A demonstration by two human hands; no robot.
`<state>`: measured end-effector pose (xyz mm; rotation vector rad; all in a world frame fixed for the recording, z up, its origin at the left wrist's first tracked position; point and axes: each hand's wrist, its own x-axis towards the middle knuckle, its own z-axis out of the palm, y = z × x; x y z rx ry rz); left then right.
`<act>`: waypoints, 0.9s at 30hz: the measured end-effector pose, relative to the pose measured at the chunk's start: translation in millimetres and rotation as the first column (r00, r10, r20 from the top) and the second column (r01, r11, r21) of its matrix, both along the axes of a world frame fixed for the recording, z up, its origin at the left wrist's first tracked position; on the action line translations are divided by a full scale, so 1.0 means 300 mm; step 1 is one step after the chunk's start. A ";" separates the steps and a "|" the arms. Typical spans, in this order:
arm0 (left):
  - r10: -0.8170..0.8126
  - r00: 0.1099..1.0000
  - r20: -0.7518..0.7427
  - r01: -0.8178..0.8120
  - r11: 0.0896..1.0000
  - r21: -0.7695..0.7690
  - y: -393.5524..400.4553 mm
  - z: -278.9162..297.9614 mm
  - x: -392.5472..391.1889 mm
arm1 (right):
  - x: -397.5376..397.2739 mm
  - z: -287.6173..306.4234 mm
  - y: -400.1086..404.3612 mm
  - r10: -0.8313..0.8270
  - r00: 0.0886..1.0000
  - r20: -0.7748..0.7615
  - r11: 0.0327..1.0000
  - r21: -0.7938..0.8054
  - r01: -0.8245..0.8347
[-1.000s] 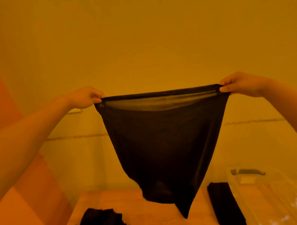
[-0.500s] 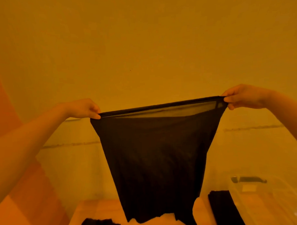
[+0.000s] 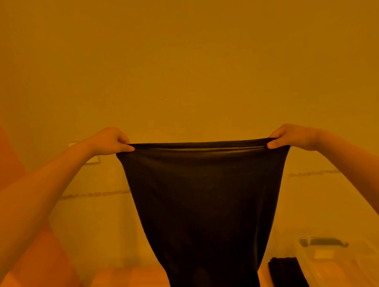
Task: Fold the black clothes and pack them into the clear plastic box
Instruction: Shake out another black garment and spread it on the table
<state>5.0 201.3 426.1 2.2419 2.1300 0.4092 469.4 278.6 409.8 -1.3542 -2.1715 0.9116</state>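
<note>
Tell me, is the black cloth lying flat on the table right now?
No, the black cloth hangs in the air, stretched between the left hand and the right hand, which pinch its top edge.

A plain wall [image 3: 181,57], washed in deep amber light, fills most of the view, with two tiny dark specks [image 3: 163,98] near its middle. A pale wall plate [image 3: 92,159], partly hidden, sits low on the left side of the wall. A rough horizontal seam [image 3: 95,193] crosses the lower wall at left and shows again at right, where it sits higher. An orange panel [image 3: 48,255] slants along the lower left edge. At the bottom, a strip of light wooden tabletop [image 3: 135,280] meets the foot of the wall.
</note>
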 end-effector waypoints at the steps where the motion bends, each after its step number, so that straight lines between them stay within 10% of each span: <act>1: -0.008 0.998 0.055 0.007 1.000 0.013 -0.009 0.002 0.002 | 0.001 -0.006 0.004 -0.014 0.996 -0.093 1.000 -0.003 0.014; 10: -0.085 0.921 0.379 0.065 0.996 0.065 -0.071 0.034 0.025 | -0.007 -0.010 0.038 0.110 0.887 -0.449 0.989 -0.044 -0.144; 23: -0.056 0.997 0.060 0.076 0.899 -0.432 -0.145 0.059 0.000 | 0.011 0.062 -0.002 0.098 0.992 -0.076 0.993 0.073 -0.093; 27: -0.080 0.958 0.276 0.170 0.933 -0.318 -0.144 0.040 -0.015 | 0.020 0.071 0.007 0.087 0.996 -0.003 0.990 0.109 -0.087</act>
